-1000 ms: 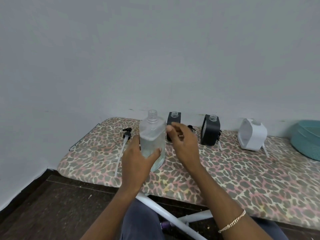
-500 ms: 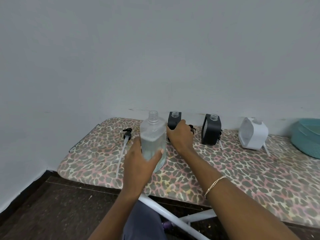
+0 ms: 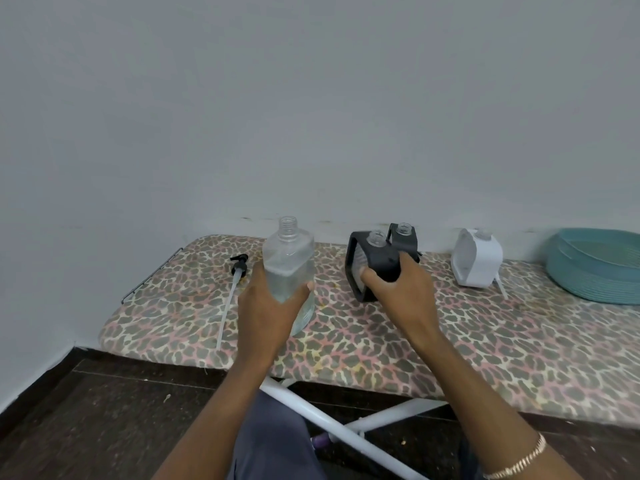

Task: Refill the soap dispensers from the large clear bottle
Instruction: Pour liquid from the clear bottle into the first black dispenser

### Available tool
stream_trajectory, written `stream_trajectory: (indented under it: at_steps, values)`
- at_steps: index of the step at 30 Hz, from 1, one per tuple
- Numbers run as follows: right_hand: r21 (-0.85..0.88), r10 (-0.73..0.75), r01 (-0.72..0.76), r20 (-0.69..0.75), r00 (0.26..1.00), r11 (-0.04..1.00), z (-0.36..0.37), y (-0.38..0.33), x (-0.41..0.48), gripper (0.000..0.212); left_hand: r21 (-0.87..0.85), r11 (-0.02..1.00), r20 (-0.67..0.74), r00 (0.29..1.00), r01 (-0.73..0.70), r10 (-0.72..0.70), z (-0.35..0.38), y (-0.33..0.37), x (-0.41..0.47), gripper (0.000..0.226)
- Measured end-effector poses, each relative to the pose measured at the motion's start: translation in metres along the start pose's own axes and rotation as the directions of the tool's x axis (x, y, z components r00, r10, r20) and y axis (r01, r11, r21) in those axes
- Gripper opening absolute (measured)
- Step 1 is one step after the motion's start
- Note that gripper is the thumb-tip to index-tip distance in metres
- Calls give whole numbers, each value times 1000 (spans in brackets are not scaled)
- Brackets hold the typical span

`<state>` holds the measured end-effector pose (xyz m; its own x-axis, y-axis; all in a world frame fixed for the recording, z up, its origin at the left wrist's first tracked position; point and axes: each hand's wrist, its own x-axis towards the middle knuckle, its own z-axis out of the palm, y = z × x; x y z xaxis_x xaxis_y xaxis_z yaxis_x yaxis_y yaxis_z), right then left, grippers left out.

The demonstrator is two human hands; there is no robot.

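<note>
So L grip holds clear bottle, R grip tilted black dispenser.

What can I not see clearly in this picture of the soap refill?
All in the head view:
- The left hand covers the lower part of the large clear bottle.
- The right hand and the black dispenser it holds hide most of the second black dispenser.
- The teal basket is cut off by the right edge.
- Opaque walls hide any soap in the white dispenser.

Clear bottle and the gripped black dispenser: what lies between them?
Nothing: the head view shows only bare leopard-print cover between the clear bottle and the black dispenser.
</note>
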<state>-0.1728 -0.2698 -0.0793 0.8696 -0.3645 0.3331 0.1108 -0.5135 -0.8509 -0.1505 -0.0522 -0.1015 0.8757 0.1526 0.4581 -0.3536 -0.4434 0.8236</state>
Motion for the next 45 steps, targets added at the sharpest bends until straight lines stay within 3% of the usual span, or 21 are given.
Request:
stream_trajectory:
  at_steps: [8,18,23,28,35,45]
  values:
    - [21,26,-26,-16,1000,999,-30,36,-44,23,-10,999,-44,998,-36,35,10,8,-6,62]
    - [91,-69,69,-1,998,993,-27,55,-51,48,131,984,-17,992,-123,126,19,20,-14,49]
    - [114,-81,81,-1,997,990,-28,53,-53,45,212,960,16,983,-183,184,26,22,-17,46]
    - [134,-89,91,-20,996,987,-30,54,-53,37,301,917,66,965,-262,254,35,24,-19,55]
    - [118,-130,131,-20,991,984,-28,58,-53,43,455,811,112,927,-368,358,44,20,-18,59]
    - [111,-137,140,-29,990,984,-28,58,-53,44,556,719,106,894,-417,435,52,19,-13,69]
